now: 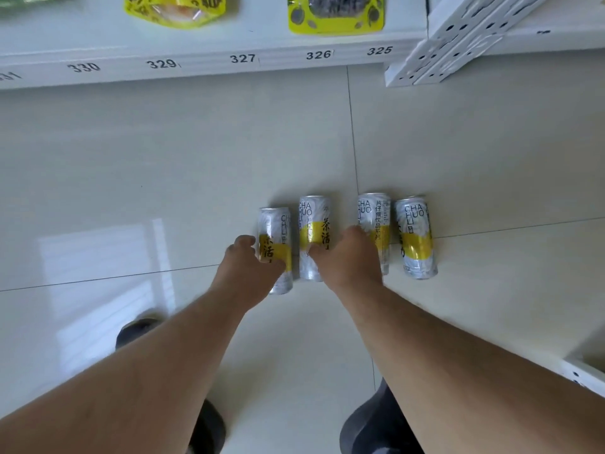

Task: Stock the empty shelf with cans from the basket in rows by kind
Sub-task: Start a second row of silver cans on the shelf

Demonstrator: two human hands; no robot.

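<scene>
Cans (415,237) silver, yellow-banded, upright

bare forearms, no sleeves; left hand (248,267) and right hand (350,257) ungloved; dark grey shoes (376,427)

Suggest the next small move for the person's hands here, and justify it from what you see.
Probably lift the two gripped cans toward the shelf. The left hand curls round the leftmost can, the right hand reaches across the two middle cans, and all four cans stand on the floor.
</scene>
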